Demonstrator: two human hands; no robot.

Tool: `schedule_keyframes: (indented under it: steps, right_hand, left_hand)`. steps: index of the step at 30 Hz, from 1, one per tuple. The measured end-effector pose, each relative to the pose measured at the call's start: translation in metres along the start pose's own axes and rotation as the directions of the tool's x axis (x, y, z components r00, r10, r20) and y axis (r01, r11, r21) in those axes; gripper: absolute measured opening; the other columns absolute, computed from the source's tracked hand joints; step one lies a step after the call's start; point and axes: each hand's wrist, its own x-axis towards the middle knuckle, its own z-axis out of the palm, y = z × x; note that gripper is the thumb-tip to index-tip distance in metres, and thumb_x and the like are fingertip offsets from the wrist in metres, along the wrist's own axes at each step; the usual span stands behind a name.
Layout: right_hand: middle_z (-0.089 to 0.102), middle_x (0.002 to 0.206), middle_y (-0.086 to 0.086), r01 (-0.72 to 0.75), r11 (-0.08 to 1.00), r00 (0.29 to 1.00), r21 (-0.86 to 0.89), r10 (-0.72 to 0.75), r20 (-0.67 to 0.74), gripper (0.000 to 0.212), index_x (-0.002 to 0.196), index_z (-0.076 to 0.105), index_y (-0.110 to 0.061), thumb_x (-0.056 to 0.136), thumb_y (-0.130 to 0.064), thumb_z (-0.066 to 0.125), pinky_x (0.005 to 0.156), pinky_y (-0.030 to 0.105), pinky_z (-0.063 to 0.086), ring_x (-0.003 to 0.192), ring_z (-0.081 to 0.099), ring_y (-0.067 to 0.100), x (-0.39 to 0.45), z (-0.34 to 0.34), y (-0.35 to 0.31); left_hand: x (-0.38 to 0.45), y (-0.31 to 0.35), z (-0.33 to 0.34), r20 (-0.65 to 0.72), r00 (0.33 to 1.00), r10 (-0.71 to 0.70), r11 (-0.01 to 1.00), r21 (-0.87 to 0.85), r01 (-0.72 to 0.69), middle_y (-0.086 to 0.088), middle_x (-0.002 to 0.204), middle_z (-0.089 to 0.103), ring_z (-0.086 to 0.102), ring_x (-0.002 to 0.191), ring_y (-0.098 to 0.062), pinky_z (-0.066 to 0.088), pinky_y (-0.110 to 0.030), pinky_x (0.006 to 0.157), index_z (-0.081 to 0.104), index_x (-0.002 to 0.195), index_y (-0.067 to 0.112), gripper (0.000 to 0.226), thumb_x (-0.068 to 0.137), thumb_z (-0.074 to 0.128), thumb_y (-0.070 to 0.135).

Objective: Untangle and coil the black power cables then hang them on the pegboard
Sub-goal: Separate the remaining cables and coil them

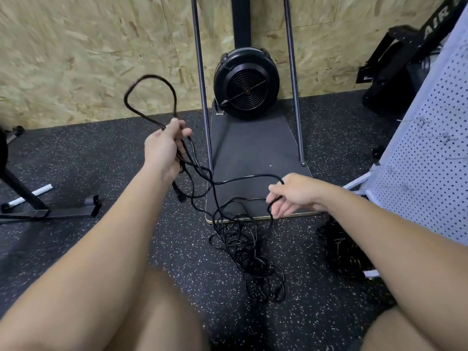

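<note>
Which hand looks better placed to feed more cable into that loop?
Probably the right hand: it pinches the slack cable running from the floor tangle. The left hand already grips the loop.

Glossy, perhaps rubber-sheathed cables (238,239); speckled matt floor (101,158)

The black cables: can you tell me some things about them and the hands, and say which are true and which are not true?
1. The left hand holds a loop of black cable up in the air. True.
2. The right hand is empty. False: it grips a strand of cable.
3. A tangled pile of cable lies on the floor. True.
4. A coil already hangs on the pegboard. False: none hangs there.
5. The round black fan stands on the left hand's side of the loop. False: it stands beyond, by the wall.
</note>
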Motion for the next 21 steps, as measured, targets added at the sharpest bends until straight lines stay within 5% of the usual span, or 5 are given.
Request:
schedule_keyframes:
  steps: [3,8,14,17,21]
  right_hand:
    - [0.081,0.096,0.026,0.120,0.987,0.992,0.105,-0.117,-0.039,0.047,0.119,0.073,0.003,0.119,-0.037,0.048,0.099,0.050,0.064,0.095,0.083,0.037,-0.005,-0.003,-0.011]
    - [0.067,0.072,0.011,0.396,0.866,0.906,0.305,-0.315,-0.282,0.035,0.103,0.073,0.004,0.111,-0.030,0.067,0.097,0.045,0.059,0.076,0.072,0.023,-0.004,-0.001,-0.031]
    - [0.027,0.062,-0.005,0.453,0.243,0.854,0.858,-0.393,-0.340,0.035,0.091,0.060,-0.013,0.119,-0.030,0.049,0.076,0.032,0.056,0.058,0.036,0.013,-0.018,-0.017,-0.073]
    - [0.027,0.061,-0.005,0.462,0.212,0.850,0.861,-0.384,-0.362,0.036,0.090,0.060,-0.013,0.120,-0.030,0.048,0.074,0.033,0.056,0.057,0.036,0.014,-0.016,-0.016,-0.074]
    - [0.030,0.064,-0.002,0.509,0.207,0.837,0.836,-0.346,-0.424,0.034,0.093,0.060,-0.013,0.120,-0.030,0.048,0.080,0.036,0.058,0.059,0.040,0.015,-0.015,-0.020,-0.070]
  left_hand:
    - [0.002,-0.014,-0.002,0.044,0.997,-0.068,0.982,0.179,0.059,-0.004,0.108,0.085,0.043,0.073,-0.013,0.040,-0.031,0.070,0.065,0.134,0.009,0.033,0.108,0.068,0.029]
    - [-0.013,-0.042,0.013,0.192,0.981,-0.010,0.945,0.323,-0.053,-0.011,0.087,0.072,0.057,0.073,-0.014,0.039,-0.022,0.058,0.077,0.101,0.009,0.015,0.102,0.062,0.004]
    - [-0.049,-0.055,0.045,0.532,0.837,-0.129,0.954,0.296,-0.042,-0.012,0.110,0.080,0.074,0.087,-0.011,0.054,-0.016,0.075,0.079,0.117,-0.005,0.021,0.097,0.077,0.000]
    - [-0.059,-0.063,0.060,0.631,0.761,-0.152,0.946,0.316,-0.073,0.003,0.104,0.079,0.062,0.084,-0.009,0.049,-0.019,0.083,0.083,0.122,0.009,0.022,0.101,0.079,0.014]
    - [-0.064,-0.064,0.069,0.644,0.730,-0.229,0.947,0.320,0.014,0.006,0.083,0.067,0.046,0.069,-0.006,0.037,-0.020,0.067,0.083,0.115,0.008,0.025,0.110,0.066,0.024]
